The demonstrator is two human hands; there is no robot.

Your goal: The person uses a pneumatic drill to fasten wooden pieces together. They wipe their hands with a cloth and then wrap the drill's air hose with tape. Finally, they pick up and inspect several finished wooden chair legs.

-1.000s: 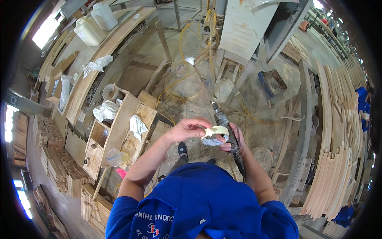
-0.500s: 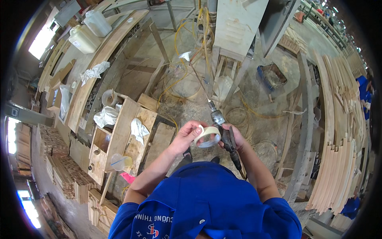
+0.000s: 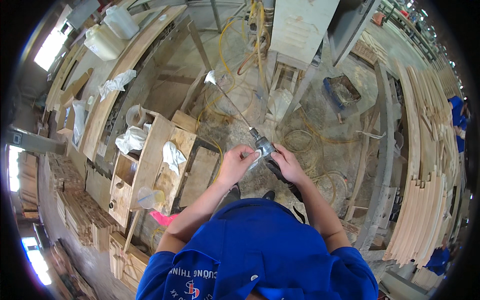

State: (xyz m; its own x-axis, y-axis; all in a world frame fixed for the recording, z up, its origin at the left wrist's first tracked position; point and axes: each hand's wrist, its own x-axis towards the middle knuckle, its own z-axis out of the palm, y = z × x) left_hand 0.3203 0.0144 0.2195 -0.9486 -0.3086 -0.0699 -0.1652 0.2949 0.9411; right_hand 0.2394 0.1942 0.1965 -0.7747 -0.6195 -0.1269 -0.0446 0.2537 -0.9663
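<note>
Power drill (image 3: 265,146) sits gripped in our right hand (image 3: 289,165), beside masking tape (image 3: 258,154) our left hand (image 3: 237,164) pinches and partly hides; yellow hose (image 3: 220,47) loops ahead between wooden cabinet (image 3: 152,160) and blue tray (image 3: 331,94).

The blue shirt (image 3: 295,245) has white letters (image 3: 194,273) on its near left part. They can be read, but they look upside down from up here. Some go along in a row. More sit by a little red and white badge (image 3: 192,289), which is on the shirt too. Over on the left, the end of a grey beam (image 3: 42,145) has a small dark square (image 3: 16,138) with a pale mark, too tiny to read. Any letters on the drill (image 3: 265,146) are too small to tell.
</note>
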